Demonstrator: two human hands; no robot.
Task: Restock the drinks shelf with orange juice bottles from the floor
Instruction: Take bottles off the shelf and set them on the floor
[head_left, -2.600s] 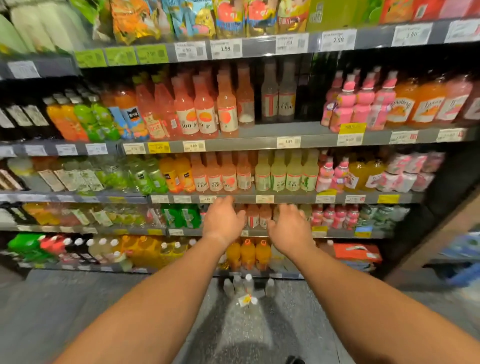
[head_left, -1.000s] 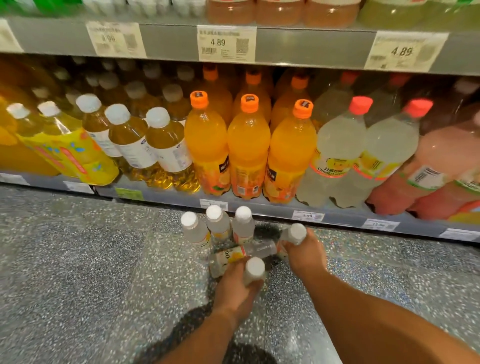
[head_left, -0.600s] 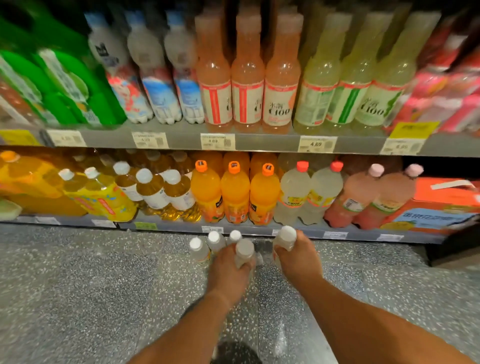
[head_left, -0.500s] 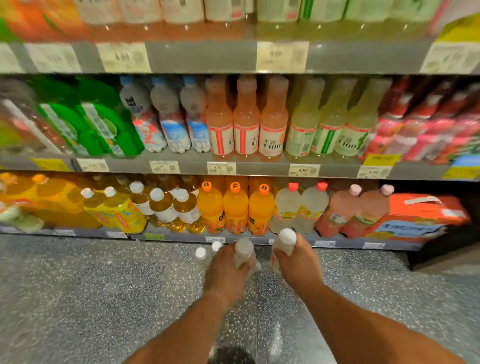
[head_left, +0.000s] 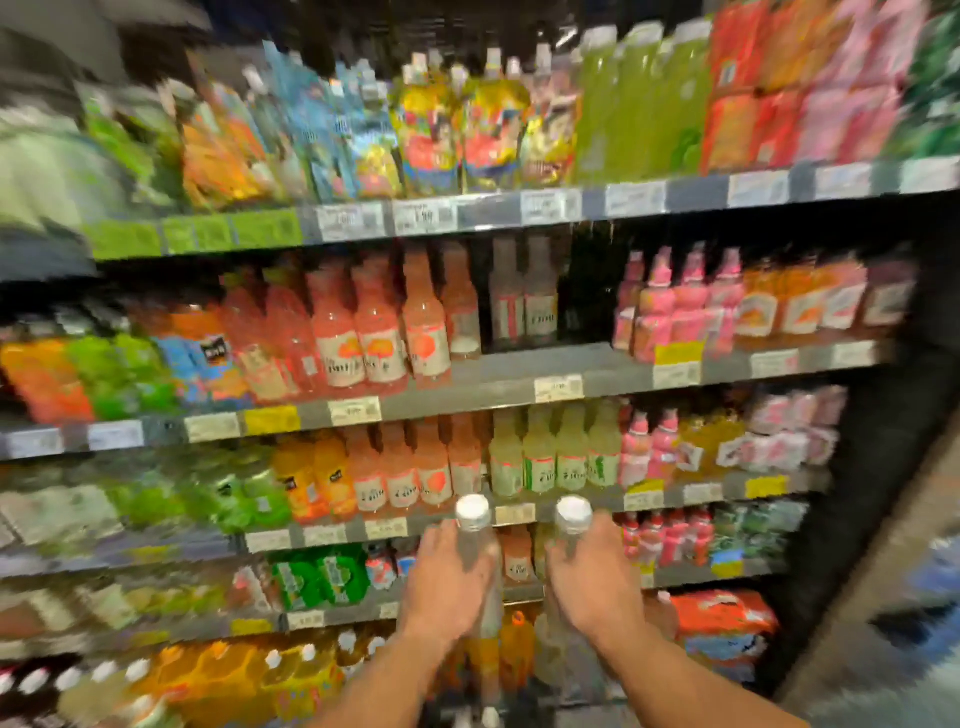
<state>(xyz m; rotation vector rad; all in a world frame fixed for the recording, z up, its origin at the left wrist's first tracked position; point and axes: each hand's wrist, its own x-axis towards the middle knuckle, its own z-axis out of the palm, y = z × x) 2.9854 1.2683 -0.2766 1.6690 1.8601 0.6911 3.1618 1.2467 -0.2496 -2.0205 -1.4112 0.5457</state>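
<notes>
My left hand (head_left: 447, 582) is closed around the neck of a clear, white-capped bottle (head_left: 474, 525) held upright. In my right hand (head_left: 592, 577) is a second bottle of the same kind (head_left: 571, 522), also upright. Both bottles are raised in front of the drinks shelves (head_left: 519, 387), at about the height of the rail beneath the orange and pale green bottles. The bottles' lower parts are hidden behind my hands. The whole view is blurred by motion. Two white caps of other bottles (head_left: 475, 717) show on the floor between my forearms.
Several shelf levels are packed with drinks: pink and orange bottles in the middle rows, pouches on top, large orange bottles (head_left: 514, 644) at the bottom. A gap with dark space (head_left: 587, 296) opens on the second shelf. An orange carton (head_left: 722, 623) sits low right.
Both hands have lifted their bottles from the floor to mid-shelf height. The view has swung upward, so the upper shelves show and the floor has dropped almost out of sight.
</notes>
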